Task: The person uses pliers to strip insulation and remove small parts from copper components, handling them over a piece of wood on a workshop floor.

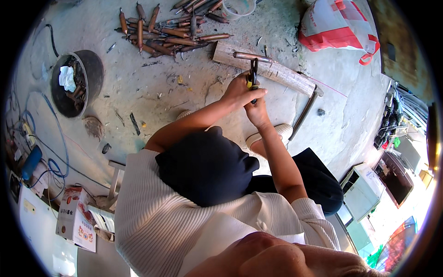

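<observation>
- Head view, sole feed: I read both hands closed around black pliers (253, 76), left hand (238, 91) higher on the handles, right hand (256, 111) just below.
- Copper tube (243, 56) lies straight beyond the hands, near the left end of the wooden plank (288, 79), by its far edge; left hand nearer.
- Key relation: tube's long axis runs left-right, slightly skewed to the plank's, crosswise to the pliers, whose jaws meet its middle. Clamped or merely touching, I cannot tell.
- Hammer (305, 113) sits at the plank's right end.
</observation>
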`<action>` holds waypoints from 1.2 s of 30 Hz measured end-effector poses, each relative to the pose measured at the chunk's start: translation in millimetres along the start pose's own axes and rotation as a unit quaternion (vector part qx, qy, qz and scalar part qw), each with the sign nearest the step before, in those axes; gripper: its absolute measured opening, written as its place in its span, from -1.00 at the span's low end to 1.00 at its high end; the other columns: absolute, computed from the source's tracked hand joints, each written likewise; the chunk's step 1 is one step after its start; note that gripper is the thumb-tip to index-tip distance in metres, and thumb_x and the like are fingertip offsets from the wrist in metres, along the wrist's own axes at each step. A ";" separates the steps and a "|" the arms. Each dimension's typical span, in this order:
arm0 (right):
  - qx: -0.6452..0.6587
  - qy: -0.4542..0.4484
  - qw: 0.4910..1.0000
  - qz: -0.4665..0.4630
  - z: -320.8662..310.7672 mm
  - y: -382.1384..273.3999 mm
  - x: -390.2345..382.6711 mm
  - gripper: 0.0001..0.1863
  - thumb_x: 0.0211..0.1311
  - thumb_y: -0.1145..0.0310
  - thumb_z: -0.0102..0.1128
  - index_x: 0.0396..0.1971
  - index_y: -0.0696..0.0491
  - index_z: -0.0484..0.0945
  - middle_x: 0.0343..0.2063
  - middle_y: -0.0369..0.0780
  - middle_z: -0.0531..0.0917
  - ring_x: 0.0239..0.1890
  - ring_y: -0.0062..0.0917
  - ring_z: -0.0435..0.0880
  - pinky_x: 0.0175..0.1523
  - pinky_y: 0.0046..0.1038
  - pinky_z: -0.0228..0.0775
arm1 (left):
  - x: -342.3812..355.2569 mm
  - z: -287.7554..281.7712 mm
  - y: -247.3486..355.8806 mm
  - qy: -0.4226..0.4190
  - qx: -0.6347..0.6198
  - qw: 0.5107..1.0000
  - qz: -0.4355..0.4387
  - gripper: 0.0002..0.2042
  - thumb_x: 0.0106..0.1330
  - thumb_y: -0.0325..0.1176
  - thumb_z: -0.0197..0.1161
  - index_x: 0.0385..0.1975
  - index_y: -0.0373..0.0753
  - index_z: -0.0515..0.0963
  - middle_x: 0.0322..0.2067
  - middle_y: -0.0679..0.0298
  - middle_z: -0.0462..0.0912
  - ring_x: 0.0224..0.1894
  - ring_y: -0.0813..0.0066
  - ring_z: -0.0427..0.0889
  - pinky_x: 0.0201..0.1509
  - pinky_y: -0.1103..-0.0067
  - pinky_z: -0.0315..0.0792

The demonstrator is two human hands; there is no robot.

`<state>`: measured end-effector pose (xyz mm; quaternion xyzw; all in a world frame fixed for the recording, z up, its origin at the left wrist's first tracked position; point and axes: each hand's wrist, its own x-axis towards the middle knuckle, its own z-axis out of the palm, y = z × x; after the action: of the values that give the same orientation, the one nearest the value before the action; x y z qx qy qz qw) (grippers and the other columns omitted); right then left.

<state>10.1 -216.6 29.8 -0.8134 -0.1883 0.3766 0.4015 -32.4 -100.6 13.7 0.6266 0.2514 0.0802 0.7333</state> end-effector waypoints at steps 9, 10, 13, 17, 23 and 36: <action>-0.096 0.038 0.995 -0.004 4.9 3.3 -1.8 -0.60 0.05 0.46 0.13 -0.04 0.19 0.44 -0.25 0.07 0.63 -0.13 -0.08 0.63 -0.05 -0.28 0.44 | -6.2 -1.4 -0.8 -0.025 -0.016 0.996 -0.088 -0.63 0.05 -0.12 0.32 -0.38 -0.38 0.61 -0.44 0.11 0.67 -0.35 0.42 0.65 -0.21 0.53 0.49; -0.111 0.042 0.993 0.008 5.8 1.2 -1.8 -0.59 0.05 0.44 0.14 -0.04 0.19 0.44 -0.24 0.08 0.63 -0.13 -0.07 0.63 -0.05 -0.27 0.44 | -6.0 -0.9 -4.9 -0.024 -0.010 0.996 -0.088 -0.64 0.05 -0.14 0.32 -0.38 -0.37 0.61 -0.43 0.12 0.67 -0.36 0.43 0.65 -0.22 0.53 0.49; -0.115 0.054 0.992 0.013 10.1 -4.2 -2.3 -0.58 0.05 0.42 0.14 -0.04 0.18 0.44 -0.24 0.10 0.63 -0.12 -0.04 0.62 -0.06 -0.25 0.45 | -6.9 0.0 -7.8 -0.009 -0.009 0.995 -0.096 -0.68 0.03 -0.20 0.31 -0.37 -0.36 0.62 -0.43 0.14 0.68 -0.36 0.46 0.65 -0.24 0.54 0.50; -0.103 0.054 0.993 -0.016 14.1 5.1 2.7 -0.56 0.05 0.38 0.15 -0.02 0.17 0.43 -0.24 0.12 0.63 -0.11 -0.01 0.61 -0.06 -0.22 0.46 | -8.4 1.1 -14.0 0.020 0.002 0.996 -0.085 -0.70 0.02 -0.24 0.29 -0.36 -0.36 0.62 -0.42 0.15 0.69 -0.35 0.45 0.66 -0.23 0.54 0.50; -0.148 0.054 0.987 0.001 24.5 22.5 13.7 -0.49 0.03 0.32 0.19 0.03 0.15 0.42 -0.19 0.11 0.61 -0.09 0.00 0.59 -0.04 -0.19 0.45 | -4.4 -1.6 -21.5 0.045 0.016 0.997 -0.061 -0.73 -0.03 -0.24 0.28 -0.41 -0.31 0.60 -0.50 0.16 0.66 -0.44 0.37 0.66 -0.30 0.50 0.50; -0.241 -0.023 0.966 -0.090 -79.4 -68.1 47.5 -0.64 0.15 0.32 0.15 -0.08 0.17 0.42 -0.28 0.10 0.59 -0.16 0.00 0.58 -0.06 -0.20 0.42 | 26.6 -92.6 35.9 -0.238 0.133 0.954 -0.123 -0.18 -0.06 0.10 0.48 0.06 -0.48 0.42 -0.06 0.00 0.59 -0.05 0.33 0.59 0.03 0.46 0.45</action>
<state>101.1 -187.0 93.3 -0.8569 -0.3549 0.3015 0.2212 -45.9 -0.5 32.8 0.6836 0.1526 -0.1961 0.6863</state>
